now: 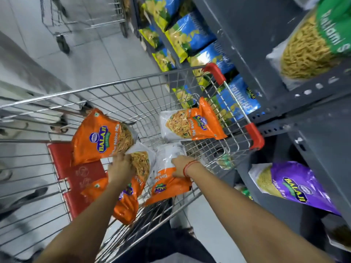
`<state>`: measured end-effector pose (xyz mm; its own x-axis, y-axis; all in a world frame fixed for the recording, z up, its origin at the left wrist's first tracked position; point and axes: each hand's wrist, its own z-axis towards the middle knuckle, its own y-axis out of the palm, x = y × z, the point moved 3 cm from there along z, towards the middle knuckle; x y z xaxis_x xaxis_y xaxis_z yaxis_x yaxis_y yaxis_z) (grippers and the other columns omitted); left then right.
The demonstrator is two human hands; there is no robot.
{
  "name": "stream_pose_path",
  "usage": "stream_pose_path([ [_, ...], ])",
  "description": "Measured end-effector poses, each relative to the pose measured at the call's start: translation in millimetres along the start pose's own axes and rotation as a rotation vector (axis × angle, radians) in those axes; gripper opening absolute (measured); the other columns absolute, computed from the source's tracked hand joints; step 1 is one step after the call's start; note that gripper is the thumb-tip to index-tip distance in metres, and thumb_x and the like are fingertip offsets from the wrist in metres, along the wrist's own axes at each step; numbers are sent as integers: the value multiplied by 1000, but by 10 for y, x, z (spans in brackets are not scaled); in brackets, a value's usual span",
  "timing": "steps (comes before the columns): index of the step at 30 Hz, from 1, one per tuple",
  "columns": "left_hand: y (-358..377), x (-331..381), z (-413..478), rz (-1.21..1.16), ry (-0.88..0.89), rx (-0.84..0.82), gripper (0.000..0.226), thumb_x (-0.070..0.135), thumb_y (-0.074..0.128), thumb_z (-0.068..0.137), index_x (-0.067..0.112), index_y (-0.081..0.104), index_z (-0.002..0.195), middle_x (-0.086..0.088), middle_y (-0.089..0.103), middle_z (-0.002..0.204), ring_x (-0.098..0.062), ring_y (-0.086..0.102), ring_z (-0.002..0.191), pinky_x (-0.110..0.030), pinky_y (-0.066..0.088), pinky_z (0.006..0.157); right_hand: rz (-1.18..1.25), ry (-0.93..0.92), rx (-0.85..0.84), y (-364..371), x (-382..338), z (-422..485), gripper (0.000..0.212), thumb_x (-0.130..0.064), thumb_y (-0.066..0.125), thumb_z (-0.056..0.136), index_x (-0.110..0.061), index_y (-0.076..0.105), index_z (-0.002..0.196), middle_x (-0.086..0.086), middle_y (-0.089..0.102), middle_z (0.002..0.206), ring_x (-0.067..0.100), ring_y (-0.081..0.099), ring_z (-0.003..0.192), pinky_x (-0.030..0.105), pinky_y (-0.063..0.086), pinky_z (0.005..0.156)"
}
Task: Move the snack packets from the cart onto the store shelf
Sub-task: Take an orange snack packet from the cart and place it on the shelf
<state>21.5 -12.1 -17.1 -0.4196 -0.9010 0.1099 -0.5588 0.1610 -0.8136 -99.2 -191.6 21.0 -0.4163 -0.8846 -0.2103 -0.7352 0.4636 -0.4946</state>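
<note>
A wire shopping cart (121, 86) with red handle grips holds several orange snack packets. One packet (98, 137) leans at the cart's left, another (191, 124) rests against the right wall. My left hand (120, 168) presses on a packet (140, 168) in the cart's middle, fingers curled over its clear window. My right hand (181, 166), with a red thread on the wrist, grips the neighbouring orange and white packet (167, 185) at its upper part. The grey store shelf (281, 103) stands directly to the right of the cart.
The shelf holds blue and yellow chip bags (190, 35), a green packet (315, 44) up high and a purple packet (292, 185) low down. A second cart (83, 19) stands further along the tiled aisle. The red child seat flap (76, 168) lies in my cart.
</note>
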Motion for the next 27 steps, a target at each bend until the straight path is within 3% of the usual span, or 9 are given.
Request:
stream_pose_path([
  [2,-33,-193,39,-50,-176,-57,59,31,56,85,10,36,136,-18,41,141,-37,42,127,-52,39,100,31,-17,17,43,-146,102,47,-28,51,90,-6,44,131,20,47,138,34,47,125,41,41,100],
  [4,-19,-440,112,-28,-325,-170,65,48,53,85,8,37,134,-17,48,138,-36,48,124,-47,38,102,29,-42,56,37,-307,156,44,-27,50,91,-7,44,130,20,47,136,35,46,125,43,41,100],
  [6,5,-528,141,2,-336,-319,69,57,55,81,6,45,128,-16,54,133,-34,52,120,-44,42,102,24,-83,76,43,-399,212,45,-28,51,90,-7,45,130,20,47,135,35,46,125,44,43,102],
  [9,27,-517,146,-56,-302,-442,70,44,70,75,1,48,125,-19,54,133,-35,53,120,-42,45,100,36,-128,80,74,-462,247,47,-30,54,89,-8,46,129,20,48,133,35,46,123,45,42,102],
  [13,43,-561,70,-115,-283,-306,41,20,70,78,-3,60,110,-21,65,116,-34,62,106,-38,51,88,72,-161,122,56,-475,228,51,-28,57,86,-10,43,132,19,47,132,36,44,124,47,44,99],
  [18,-197,-313,-85,-178,-73,-135,28,18,68,82,3,65,105,-17,69,110,-31,65,99,-42,52,91,176,-226,250,-260,-528,158,66,-27,66,80,-9,37,136,20,47,134,36,44,124,48,43,101],
  [23,-975,112,-270,135,149,-3,30,28,71,77,8,66,98,-13,70,100,-32,64,96,-37,52,74,181,-262,343,-583,-492,-11,80,-27,73,74,-5,32,139,21,43,139,37,41,127,49,41,103],
  [27,-1658,502,-582,347,353,17,32,26,75,69,15,69,98,-12,71,100,-32,64,98,-35,51,75,169,-312,449,-755,-431,-282,110,-30,83,63,-12,15,148,15,27,151,33,29,138,47,33,111],
])
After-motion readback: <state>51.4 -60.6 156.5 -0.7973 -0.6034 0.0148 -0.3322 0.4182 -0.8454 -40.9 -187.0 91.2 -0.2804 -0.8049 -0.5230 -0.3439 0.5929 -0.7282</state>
